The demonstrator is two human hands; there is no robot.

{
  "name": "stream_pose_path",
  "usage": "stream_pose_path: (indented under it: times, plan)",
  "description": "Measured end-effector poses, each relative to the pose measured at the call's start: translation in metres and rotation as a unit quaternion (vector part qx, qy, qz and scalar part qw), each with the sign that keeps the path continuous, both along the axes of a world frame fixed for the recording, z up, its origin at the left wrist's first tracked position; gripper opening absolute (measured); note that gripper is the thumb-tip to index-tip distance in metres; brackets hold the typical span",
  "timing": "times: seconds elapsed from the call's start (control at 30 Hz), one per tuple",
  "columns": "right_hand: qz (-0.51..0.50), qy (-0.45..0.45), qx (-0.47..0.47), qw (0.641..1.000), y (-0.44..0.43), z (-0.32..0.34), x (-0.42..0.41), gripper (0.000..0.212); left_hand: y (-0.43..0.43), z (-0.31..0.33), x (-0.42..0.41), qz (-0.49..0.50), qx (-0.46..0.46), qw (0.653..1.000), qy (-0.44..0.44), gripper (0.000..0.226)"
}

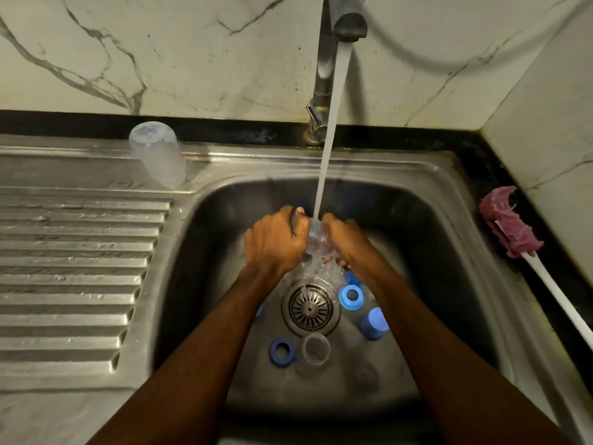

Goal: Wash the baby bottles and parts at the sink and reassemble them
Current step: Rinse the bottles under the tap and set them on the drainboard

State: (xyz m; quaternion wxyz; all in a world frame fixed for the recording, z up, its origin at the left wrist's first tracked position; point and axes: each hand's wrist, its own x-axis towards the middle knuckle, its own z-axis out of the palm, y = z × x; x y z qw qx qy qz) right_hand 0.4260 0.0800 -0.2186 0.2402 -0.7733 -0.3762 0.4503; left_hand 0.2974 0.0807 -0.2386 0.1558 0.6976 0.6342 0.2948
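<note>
Over the steel sink, my left hand and my right hand both grip a clear baby bottle under the running stream from the tap. Water splashes off it toward the drain. On the sink floor lie two blue screw rings, a blue cap, a clear cap and a blue part half hidden by my left forearm. Another clear bottle stands upside down on the draining board.
The ribbed draining board spreads to the left of the basin. A bottle brush with a pink head and white handle lies on the black counter at the right. A marble wall rises behind the tap.
</note>
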Motion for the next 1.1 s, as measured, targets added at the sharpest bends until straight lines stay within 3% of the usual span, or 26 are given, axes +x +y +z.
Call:
stream_pose_path:
  times: [0.03, 0.1, 0.13, 0.17, 0.23, 0.3, 0.37, 0.47, 0.53, 0.6, 0.67, 0.7, 0.73, 0.77, 0.83, 0.87, 0.9, 0.93, 1.0, 1.07, 1.1]
  plan:
    - [0.021, -0.064, 0.069, 0.995, -0.004, -0.007, 0.000, 0.039, 0.001, -0.003, 0.005, 0.032, -0.054, 0.997, -0.036, 0.053]
    - [0.089, -0.240, 0.253, 0.933, -0.020, -0.016, -0.003, 0.033, 0.003, -0.004, 0.011, 0.111, -0.220, 0.949, -0.195, 0.077]
    - [0.119, -0.285, 0.317, 0.896, -0.026, -0.014, -0.006, 0.028, 0.007, -0.010, 0.012, 0.141, -0.267, 0.917, -0.261, 0.089]
    - [0.133, -0.292, 0.333, 0.887, -0.025, -0.015, -0.007, 0.026, 0.008, -0.012, 0.012, 0.149, -0.287, 0.900, -0.291, 0.093]
    - [0.097, -0.235, 0.248, 0.935, -0.014, -0.017, -0.006, 0.032, 0.003, -0.003, 0.009, 0.138, -0.262, 0.929, -0.220, 0.073]
    - [0.029, -0.096, 0.103, 0.990, -0.003, -0.020, -0.001, 0.040, 0.000, 0.002, 0.005, 0.101, -0.168, 0.976, -0.090, 0.052]
    - [-0.013, 0.008, 0.033, 0.999, 0.000, -0.021, 0.001, 0.035, -0.006, 0.003, 0.003, 0.049, -0.086, 0.995, -0.031, 0.043]
    - [-0.024, -0.079, 0.088, 0.993, -0.002, -0.022, 0.006, 0.035, -0.002, -0.009, 0.003, -0.051, -0.010, 0.998, -0.032, 0.025]
    - [0.004, -0.185, 0.198, 0.963, -0.006, -0.027, 0.011, 0.039, 0.006, -0.009, 0.003, -0.095, -0.057, 0.992, -0.067, 0.025]
    - [0.058, -0.258, 0.358, 0.896, -0.012, -0.035, 0.013, 0.038, 0.006, 0.001, 0.003, -0.085, -0.204, 0.962, -0.162, 0.033]
    - [0.106, -0.283, 0.492, 0.817, -0.014, -0.044, 0.012, 0.032, 0.002, 0.012, 0.002, -0.049, -0.393, 0.878, -0.269, 0.040]
    - [0.122, -0.276, 0.527, 0.795, -0.015, -0.046, 0.010, 0.032, 0.001, 0.016, 0.001, -0.036, -0.445, 0.836, -0.320, 0.043]
    - [0.128, -0.262, 0.536, 0.792, -0.015, -0.047, 0.008, 0.033, 0.001, 0.017, 0.001, -0.015, -0.459, 0.815, -0.353, 0.042]
    - [0.118, -0.243, 0.525, 0.807, -0.014, -0.045, 0.007, 0.034, 0.002, 0.017, 0.003, 0.009, -0.441, 0.819, -0.367, 0.040]
    - [0.073, -0.200, 0.425, 0.880, -0.010, -0.036, 0.005, 0.037, 0.006, 0.011, 0.004, 0.038, -0.328, 0.907, -0.262, 0.039]
    - [0.045, -0.158, 0.319, 0.933, -0.006, -0.030, 0.003, 0.038, 0.009, 0.006, 0.004, 0.031, -0.246, 0.955, -0.164, 0.040]
    - [0.013, -0.097, 0.193, 0.976, -0.003, -0.025, 0.003, 0.038, 0.008, 0.003, 0.002, 0.015, -0.168, 0.982, -0.088, 0.041]
    - [-0.012, -0.031, 0.076, 0.997, 0.001, -0.020, 0.005, 0.037, 0.007, 0.000, 0.000, -0.010, -0.105, 0.994, -0.036, 0.043]
    - [-0.028, 0.081, -0.044, 0.995, 0.004, -0.017, 0.011, 0.034, 0.004, -0.002, -0.001, -0.042, -0.014, 0.998, 0.047, 0.041]
    - [-0.041, 0.123, -0.016, 0.991, 0.004, -0.020, 0.016, 0.030, 0.001, -0.003, 0.003, -0.049, 0.038, 0.993, 0.103, 0.039]
    - [-0.050, 0.095, 0.015, 0.994, 0.005, -0.024, 0.019, 0.029, -0.001, -0.001, 0.008, -0.056, 0.054, 0.990, 0.114, 0.041]
